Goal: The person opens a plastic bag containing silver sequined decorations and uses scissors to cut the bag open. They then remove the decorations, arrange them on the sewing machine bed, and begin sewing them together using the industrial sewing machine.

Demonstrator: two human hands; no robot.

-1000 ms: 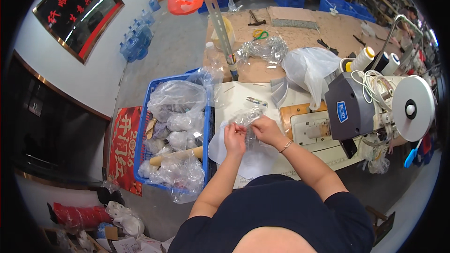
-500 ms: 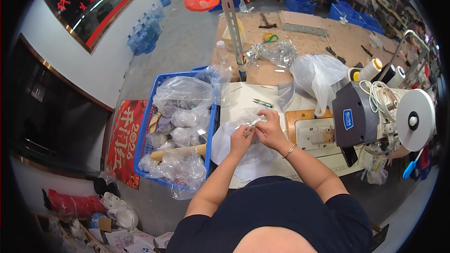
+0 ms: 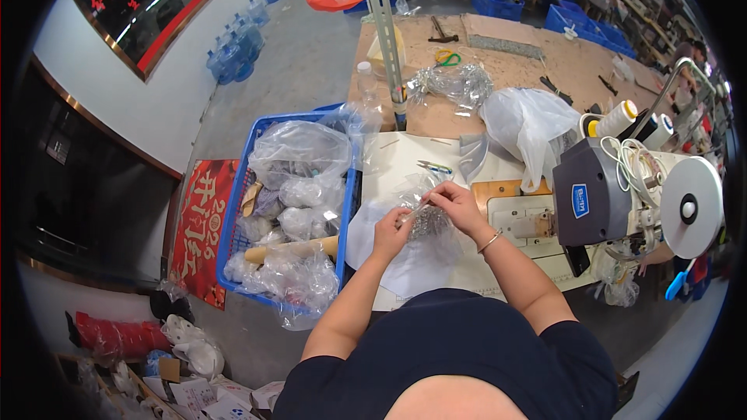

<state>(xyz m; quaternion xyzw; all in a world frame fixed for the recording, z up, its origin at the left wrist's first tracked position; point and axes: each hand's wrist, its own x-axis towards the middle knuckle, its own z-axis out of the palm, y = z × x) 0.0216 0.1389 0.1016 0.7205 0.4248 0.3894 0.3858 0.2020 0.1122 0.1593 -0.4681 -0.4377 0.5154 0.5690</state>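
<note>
My left hand [image 3: 391,232] and my right hand [image 3: 459,208] are close together over the cream sewing-machine table [image 3: 389,159]. Both pinch the upper edge of a crinkled clear plastic bag [image 3: 426,180]. A grey, silvery bundle [image 3: 429,224] shows between and below my fingers, apparently inside the plastic; its exact kind is unclear. Under the hands lies a white sheet [image 3: 408,272]. Small thread snips [image 3: 434,167] rest just beyond the bag. To the right of my right hand is the sewing machine [image 3: 595,190] with its metal bed plate [image 3: 513,214].
A blue crate [image 3: 226,245] filled with clear-bagged items and a cardboard tube stands at left. Behind are a perforated metal post [image 3: 383,23], a silvery plastic-wrapped bundle [image 3: 459,85], a white plastic bag [image 3: 529,120] and a hammer [image 3: 442,31]. Thread cones [image 3: 618,118] stand at right.
My hands have moved slightly apart. My right hand has shifted right and a little toward me, and more of the silvery bundle shows between them. The whole view has shifted slightly.
</note>
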